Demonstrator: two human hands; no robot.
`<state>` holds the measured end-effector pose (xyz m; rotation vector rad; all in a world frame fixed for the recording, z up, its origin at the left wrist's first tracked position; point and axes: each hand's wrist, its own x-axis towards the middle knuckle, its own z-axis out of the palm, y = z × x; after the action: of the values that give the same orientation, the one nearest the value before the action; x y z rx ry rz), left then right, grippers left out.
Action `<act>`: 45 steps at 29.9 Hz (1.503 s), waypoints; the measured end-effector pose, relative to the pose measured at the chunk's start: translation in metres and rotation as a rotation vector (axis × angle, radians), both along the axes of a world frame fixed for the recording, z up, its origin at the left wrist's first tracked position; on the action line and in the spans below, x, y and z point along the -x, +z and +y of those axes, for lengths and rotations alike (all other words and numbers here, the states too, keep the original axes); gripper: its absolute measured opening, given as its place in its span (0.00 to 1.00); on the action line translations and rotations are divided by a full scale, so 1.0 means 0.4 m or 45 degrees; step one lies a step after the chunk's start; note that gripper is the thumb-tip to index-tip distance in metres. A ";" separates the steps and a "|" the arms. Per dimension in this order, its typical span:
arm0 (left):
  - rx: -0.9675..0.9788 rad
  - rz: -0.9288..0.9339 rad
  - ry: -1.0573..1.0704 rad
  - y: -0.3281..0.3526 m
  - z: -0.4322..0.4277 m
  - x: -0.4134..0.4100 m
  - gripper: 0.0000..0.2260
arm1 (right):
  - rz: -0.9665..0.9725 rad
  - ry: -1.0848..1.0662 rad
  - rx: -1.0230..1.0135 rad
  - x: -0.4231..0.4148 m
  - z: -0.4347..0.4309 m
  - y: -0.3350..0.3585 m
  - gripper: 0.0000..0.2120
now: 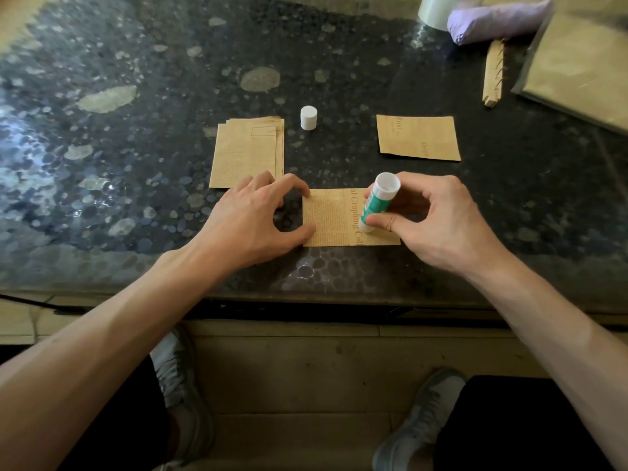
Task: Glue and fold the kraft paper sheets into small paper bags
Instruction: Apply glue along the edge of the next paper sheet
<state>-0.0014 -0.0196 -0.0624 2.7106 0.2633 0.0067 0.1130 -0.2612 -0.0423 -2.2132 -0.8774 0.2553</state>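
A printed kraft paper sheet [334, 219] lies flat near the front edge of the dark stone table [170, 96]. My left hand [258, 215] presses its left edge down with fingertip and thumb. My right hand [431, 215] grips a green and white glue stick [377, 202], tilted, its lower end touching the sheet's right part. The stick's white cap [308, 117] stands upright farther back. A stack of kraft sheets [248, 153] lies behind my left hand. A single folded kraft piece [418, 138] lies at the back right.
At the far right are a large kraft envelope or pad [577, 66], a folded kraft strip [493, 76], a purple bundle [492, 20] and a roll of clear tape [436, 10]. My knees and grey shoes [414, 426] show below the table edge.
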 end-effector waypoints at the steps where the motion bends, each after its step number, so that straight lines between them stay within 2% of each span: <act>1: 0.002 -0.003 0.000 -0.001 0.000 0.000 0.26 | -0.006 -0.011 0.001 0.002 -0.001 0.000 0.17; 8: -0.009 0.004 0.003 -0.001 -0.001 0.000 0.26 | 0.013 -0.042 -0.008 0.008 -0.005 0.005 0.18; 29: -0.004 0.006 0.007 -0.001 0.000 -0.003 0.26 | 0.168 0.104 0.067 0.012 -0.020 0.027 0.15; 33: -0.006 0.007 0.011 -0.004 0.002 -0.002 0.25 | 0.263 0.025 -0.073 0.010 -0.029 0.023 0.13; 37: -0.007 0.010 0.012 -0.002 0.000 -0.003 0.26 | 0.151 -0.066 -0.207 0.004 -0.020 0.011 0.13; 45: -0.003 0.006 0.011 -0.001 0.000 -0.001 0.27 | 0.010 -0.045 -0.102 0.003 0.001 -0.021 0.15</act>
<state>-0.0012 -0.0196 -0.0628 2.7122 0.2765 0.0032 0.1118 -0.2609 -0.0508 -2.1502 -0.8290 0.2087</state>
